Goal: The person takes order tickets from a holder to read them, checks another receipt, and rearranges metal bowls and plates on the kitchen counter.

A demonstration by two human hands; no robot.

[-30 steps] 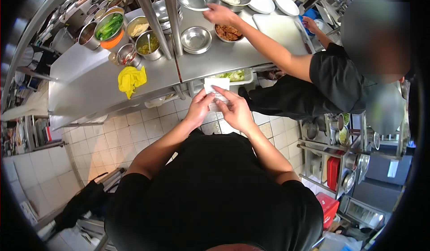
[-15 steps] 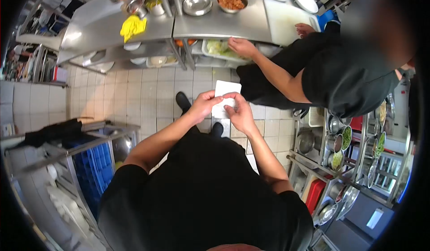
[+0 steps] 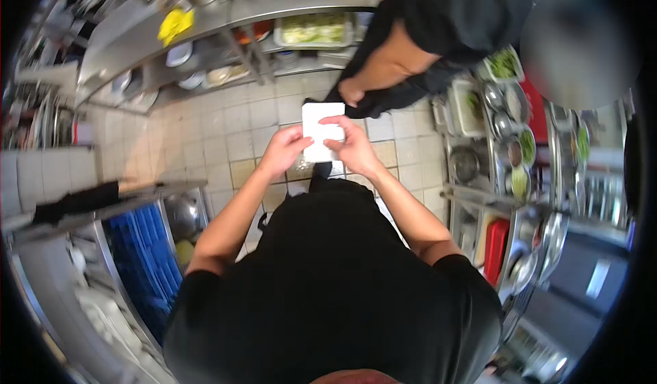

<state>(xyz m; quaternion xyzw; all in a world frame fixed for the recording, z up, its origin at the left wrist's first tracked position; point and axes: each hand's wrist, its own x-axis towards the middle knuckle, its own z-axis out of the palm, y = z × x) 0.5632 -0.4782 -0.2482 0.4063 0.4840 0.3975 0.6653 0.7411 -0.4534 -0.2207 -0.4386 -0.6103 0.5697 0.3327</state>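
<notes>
A white rectangular piece of paper [image 3: 321,114] is held upright in front of my body; whether it is one sheet or a small pad I cannot tell. My left hand [image 3: 281,152] pinches its left edge between thumb and fingers. From the right, my right hand [image 3: 354,152] grips it, with fingers and thumb lying across its face. Any writing on it is too bright to read.
A co-worker in black [image 3: 472,14] stands close at the front right, one arm hanging near the paper. Ahead runs a steel counter [image 3: 137,42] with a yellow cloth [image 3: 176,25]. Ingredient racks [image 3: 445,196] stand right; blue crates [image 3: 140,247] sit left.
My view has shifted, and the counter sits higher in it. The co-worker has moved, with an arm lowered beside the paper. Both my hands still hold the paper, the left now lower on its edge.
</notes>
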